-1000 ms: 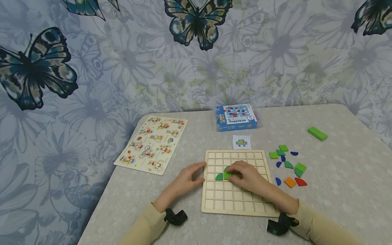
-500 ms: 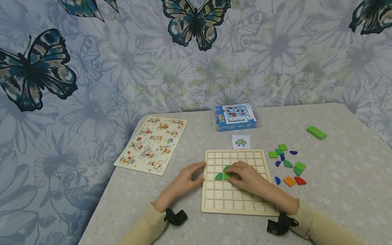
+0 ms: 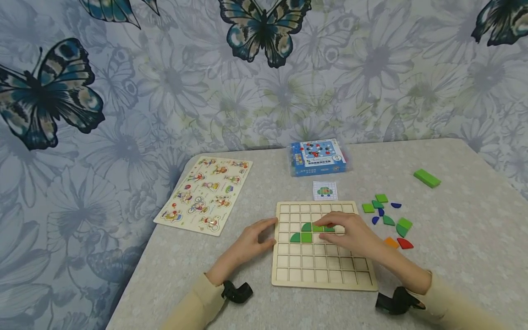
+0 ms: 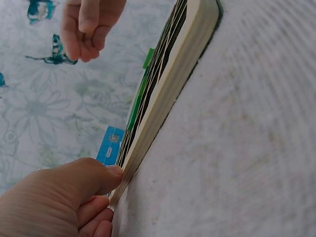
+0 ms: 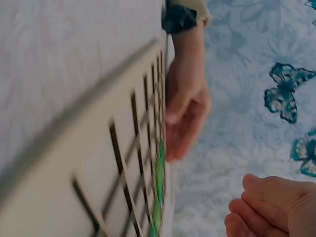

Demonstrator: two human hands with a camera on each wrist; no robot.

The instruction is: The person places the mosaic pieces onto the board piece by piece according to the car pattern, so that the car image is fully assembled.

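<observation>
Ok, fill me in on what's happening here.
A person is at a wooden grid board, with the left hand touching its left edge. The right hand hovers over a cluster of green pieces on the board; no piece shows in its fingers. Most of the board's squares are bare. Loose pieces lie to the right, and a small picture card lies just beyond the board.

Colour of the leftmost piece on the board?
Dark green; the leftmost piece shows best in the head view.
</observation>
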